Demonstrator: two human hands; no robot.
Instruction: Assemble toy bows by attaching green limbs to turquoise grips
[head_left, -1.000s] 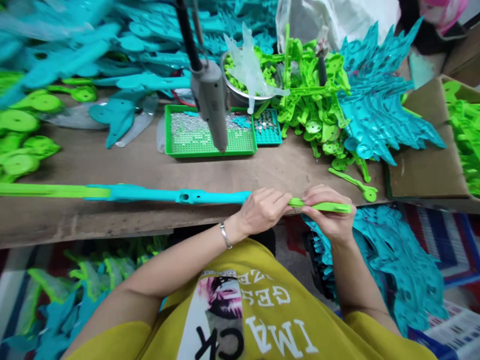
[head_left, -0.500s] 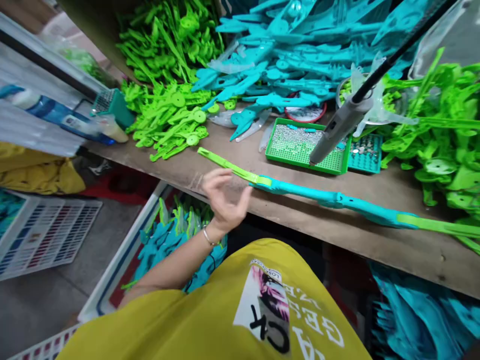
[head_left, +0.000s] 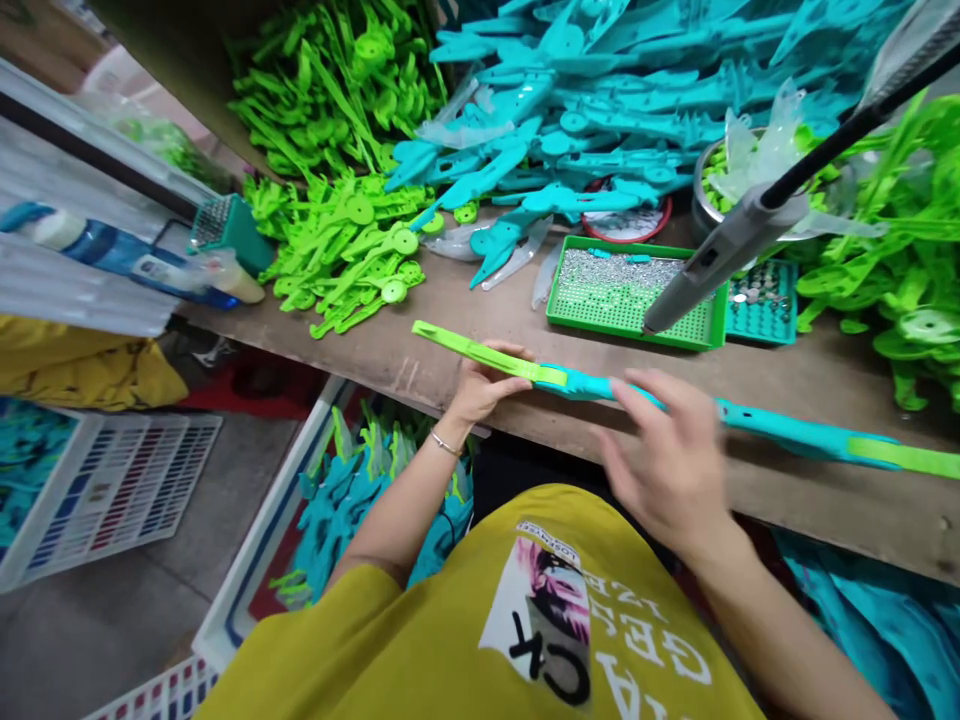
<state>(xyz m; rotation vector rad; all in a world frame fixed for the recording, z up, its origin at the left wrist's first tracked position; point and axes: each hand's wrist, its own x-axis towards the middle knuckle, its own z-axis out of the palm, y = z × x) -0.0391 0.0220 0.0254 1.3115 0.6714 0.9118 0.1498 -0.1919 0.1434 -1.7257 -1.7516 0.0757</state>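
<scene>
A long, jointed plastic strip, green at both ends with turquoise lengths [head_left: 780, 425] between, lies along the front of the workbench. My left hand [head_left: 487, 388] is closed round its left green end, with the thumb in front and the fingers partly hidden behind. Over the turquoise middle hovers my right hand [head_left: 671, 455], slightly blurred, its thumb and fingers apart. Its fingertips overlap the strip in view; whether they touch it I cannot tell. Behind the strip, a grey electric screwdriver [head_left: 705, 260] hangs with its tip over a green tray [head_left: 630, 325] of small metal pieces.
Piles of green parts [head_left: 352, 240] and turquoise parts [head_left: 615, 110] cover the back of the bench. A teal tray [head_left: 780, 320] with small metal pieces stands beside the green one. Below the bench edge, a white crate [head_left: 255, 545] holds assembled parts; a blue bottle [head_left: 97, 245] is at left.
My left hand has closed on the strip's green end, where it was open beside it. My right hand has come into view over the turquoise middle. The view has shifted slightly.
</scene>
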